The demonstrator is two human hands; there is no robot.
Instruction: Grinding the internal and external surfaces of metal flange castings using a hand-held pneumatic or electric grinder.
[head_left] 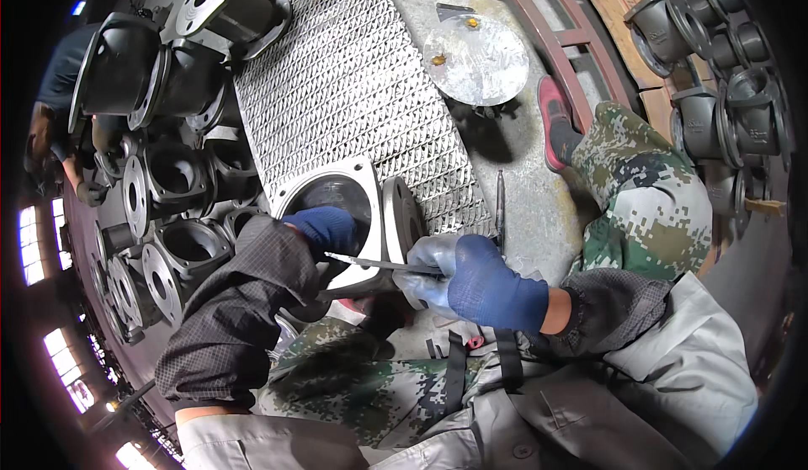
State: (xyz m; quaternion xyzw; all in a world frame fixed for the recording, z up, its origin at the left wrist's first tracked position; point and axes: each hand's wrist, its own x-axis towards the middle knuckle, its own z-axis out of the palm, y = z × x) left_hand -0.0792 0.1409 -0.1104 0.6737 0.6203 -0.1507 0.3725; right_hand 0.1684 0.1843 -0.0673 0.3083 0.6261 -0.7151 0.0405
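In front of me, a dark cast valve body [332, 185] with a bright square flange stands at the near end of the metal mesh, its wide opening toward me. My left hand [324, 228], in a blue glove, reaches into that opening; its fingers are hidden inside. My right hand [471, 278], in a blue glove with a greyish coated front, is closed around a thin dark metal rod [379, 263]. The rod points left across the flange's lower part, its pale tip near my left wrist. Beside my right hand is the casting's round side flange [401, 209].
Expanded metal mesh [353, 74] stretches ahead. Many similar castings [172, 167] crowd the left, more [669, 32] the far right. A round metal plate [475, 58], another long rod [501, 205] and a red-brown frame [564, 32] lie rightward. Another person's hand [90, 192] shows far left.
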